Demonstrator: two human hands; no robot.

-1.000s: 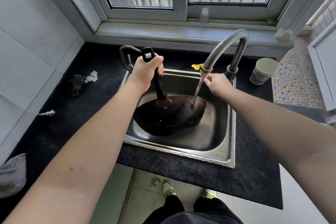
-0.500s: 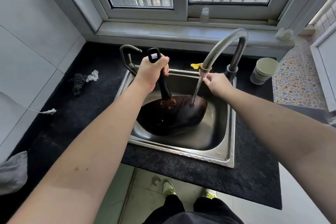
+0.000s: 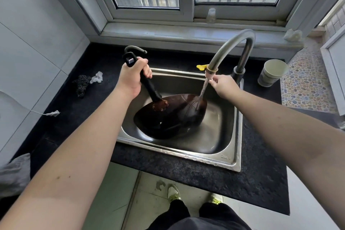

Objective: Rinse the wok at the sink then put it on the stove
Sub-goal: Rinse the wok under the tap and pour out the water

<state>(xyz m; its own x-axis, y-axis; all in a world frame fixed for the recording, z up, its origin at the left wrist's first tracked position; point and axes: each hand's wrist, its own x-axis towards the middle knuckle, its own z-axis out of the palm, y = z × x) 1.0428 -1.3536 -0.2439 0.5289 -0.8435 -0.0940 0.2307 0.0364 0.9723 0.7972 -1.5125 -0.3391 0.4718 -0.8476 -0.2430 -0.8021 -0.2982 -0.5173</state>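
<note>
Water runs in a thin stream from the curved grey tap onto the far right wall of the wok, which sits tilted inside the steel sink, its dark, glossy bowl leaning toward the right and its rim raised on the handle side. The left hand makes the working grip: fingers and thumb wrapped tight round the black handle near its looped end. That handle gives the wok its long axis, running from the upper left, by the hand, down and right to the riveted bracket on the bowl, so the bowl lies below and to the right of the grip and any lift must come up and back along that line. The right hand is at the tap's spout, fingertips pinching the pale nozzle to steer the stream; it is nearer the bowl, but only the left holds the wok. No stove shows in this view, so the rinsing step looks to be under way. On the black speckled surface lie a dark scouring pad and a white scrap to the left, and a paper cup stands to the right.
</note>
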